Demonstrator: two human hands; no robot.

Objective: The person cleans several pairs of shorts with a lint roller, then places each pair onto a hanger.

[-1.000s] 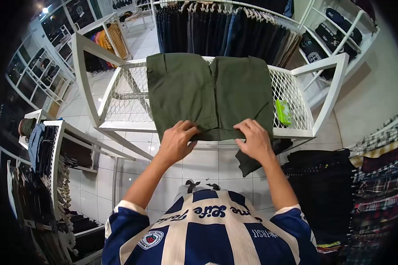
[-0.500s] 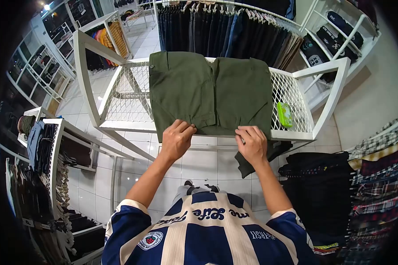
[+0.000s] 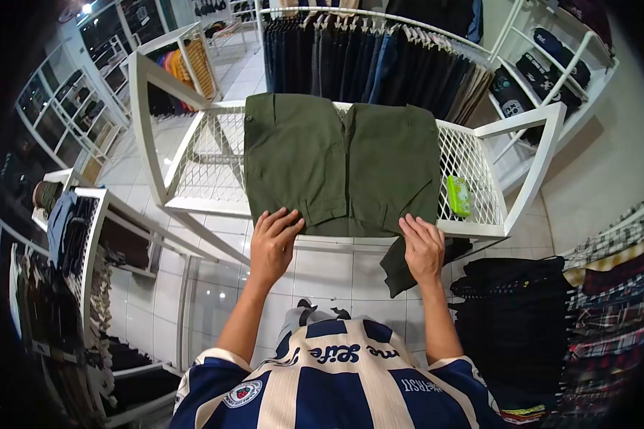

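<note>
Olive-green pants (image 3: 300, 154) lie spread on a white mesh-topped rack (image 3: 206, 175), with the waistband toward me and a centre seam running away from me. My left hand (image 3: 270, 247) rests at the near left corner of the waistband, its fingers stretched over the cloth and slightly apart. At the near right corner, my right hand (image 3: 423, 250) touches the edge with its fingers extended. Neither hand visibly grips the fabric. Beyond the pants' right side, a bright green packet (image 3: 459, 196) sits on the mesh.
Dark pants hang from a rail (image 3: 379, 20) behind the rack. White side frames rise at both ends of the mesh. Below right are dark folded clothes (image 3: 511, 307) and plaid shirts (image 3: 615, 307). A shelf unit (image 3: 96, 272) with clothing stands left. A dark cloth (image 3: 397, 268) hangs under the rack.
Both hands have moved outward along the waistband toward its corners, and their fingers have loosened from a pinch to lie stretched out. The pants stay spread in place.
</note>
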